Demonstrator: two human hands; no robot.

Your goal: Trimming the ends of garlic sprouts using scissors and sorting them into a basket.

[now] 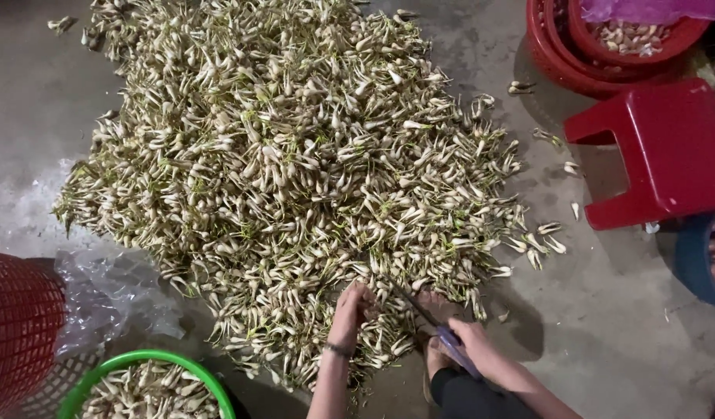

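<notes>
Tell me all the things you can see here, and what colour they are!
Pile of bulbs: too many to count, whitish with green shoots, middle of the floor.
Stool: one, red, right.
Stacked basins: red, top right, some bulbs inside.
Green basin: one, bottom left, holding bulbs.
Mesh basket: one, red, left edge.
Plastic sheet: one, clear, beside the basket.
Blue tub: one, right edge.
Left hand: reaching into the pile.
Right hand: holding a purple-handled blade.
</notes>
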